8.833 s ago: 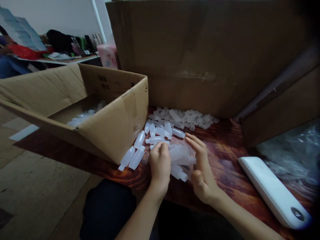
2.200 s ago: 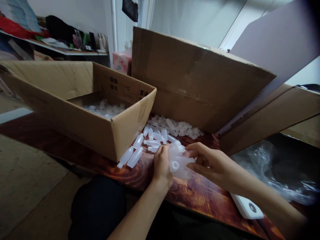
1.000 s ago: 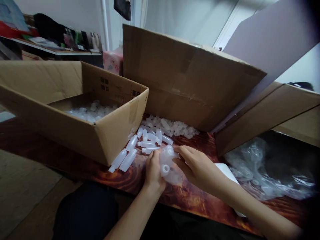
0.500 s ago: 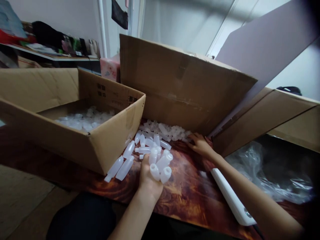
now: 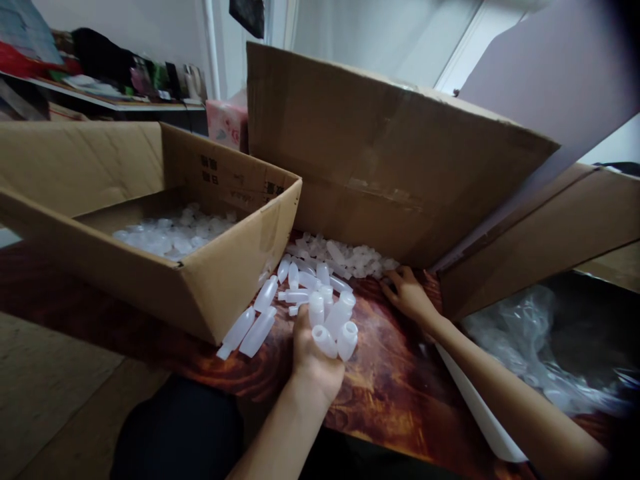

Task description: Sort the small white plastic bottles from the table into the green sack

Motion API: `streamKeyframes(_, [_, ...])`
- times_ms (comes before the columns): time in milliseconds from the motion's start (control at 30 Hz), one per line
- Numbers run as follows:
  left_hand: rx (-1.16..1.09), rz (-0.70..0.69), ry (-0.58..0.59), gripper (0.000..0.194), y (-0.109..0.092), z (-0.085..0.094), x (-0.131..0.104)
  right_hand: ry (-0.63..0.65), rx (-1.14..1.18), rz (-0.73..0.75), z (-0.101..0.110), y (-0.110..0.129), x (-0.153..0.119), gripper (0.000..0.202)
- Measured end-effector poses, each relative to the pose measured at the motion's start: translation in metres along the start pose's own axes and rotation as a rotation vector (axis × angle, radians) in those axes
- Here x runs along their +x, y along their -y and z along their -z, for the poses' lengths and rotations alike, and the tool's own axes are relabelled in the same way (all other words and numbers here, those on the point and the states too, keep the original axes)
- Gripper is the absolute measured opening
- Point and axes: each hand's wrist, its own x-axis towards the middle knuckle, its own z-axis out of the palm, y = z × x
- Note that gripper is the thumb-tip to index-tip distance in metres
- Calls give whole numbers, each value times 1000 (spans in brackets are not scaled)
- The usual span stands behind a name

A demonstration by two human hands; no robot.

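Several translucent plastic bottles (image 5: 337, 317) are held in my left hand (image 5: 317, 363), their necks pointing up and toward me. More bottles (image 5: 257, 331) lie loose on the red-brown table to its left and behind it. My right hand (image 5: 407, 293) reaches to the right end of a pile of small translucent pieces (image 5: 350, 258). Its fingers are bent and parted at the edge of the pile; whether the fingertips pinch a piece is too small to tell.
At the left stands an open cardboard box (image 5: 200, 293) with translucent pieces inside. A large upright carton (image 5: 360, 147) backs the pile. Another box (image 5: 540, 233) with clear plastic film (image 5: 535, 333) is at the right. A white long object (image 5: 480, 407) lies under my right forearm.
The view has shifted, so the boxes and table appear displaced. My left hand still holds the bottles. My right hand stays at the pile's right end, its fingers slightly more bent.
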Motion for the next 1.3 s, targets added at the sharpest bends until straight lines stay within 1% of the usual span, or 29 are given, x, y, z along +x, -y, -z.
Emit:
streamKeyframes(167, [-5,-6,-11,34,0,-1,-2,36,-27,-137,0,11,-2,31])
streamKeyframes(333, [-4,-2,0,31,-1,-3,-4,18,-6,-313,2,25,0,30])
streamKeyframes(400, [-8,-9,8,30,-2,-4,-6,4,38,-337,6,27,0,28])
streamKeyframes(467, [-17,-27,8,28,-4,-4,-7,-10,106,-321,13,31,-2,25])
streamKeyframes(567, [-32,-49,-6,26,-4,-5,-6,-18,249,-260,35,47,-16,28])
streamKeyframes(633, [-45,-65,-6,24,-3,-5,-4,-3,352,-201,58,67,-33,37])
streamKeyframes(700, [-59,-67,3,23,-2,-5,-2,18,444,-113,87,90,-51,40])
streamKeyframes(733, [-68,-67,8,22,-1,-5,-1,24,490,-46,102,102,-59,37])
streamKeyframes(800, [-84,-72,6,20,0,-5,1,63,576,190,130,123,-68,28])
streamKeyframes(867, [-91,-94,8,21,1,-6,1,107,562,338,149,137,-69,21])
streamKeyframes(900, [-91,-106,12,21,1,-6,1,137,530,391,155,142,-67,19])
streamKeyframes(967, [-89,-110,33,21,2,-6,0,213,465,488,161,147,-61,16])
streamKeyframes(1067, [-97,-114,68,22,2,-5,1,305,369,593,161,149,-56,17])
streamKeyframes(1133, [-99,-120,86,23,3,-4,2,299,296,622,159,149,-56,18])
streamKeyframes(1200, [-102,-128,84,23,4,-3,2,265,199,627,156,148,-58,22])
streamKeyframes(1300, [-101,-118,55,23,4,-2,2,220,-8,587,153,147,-61,36])
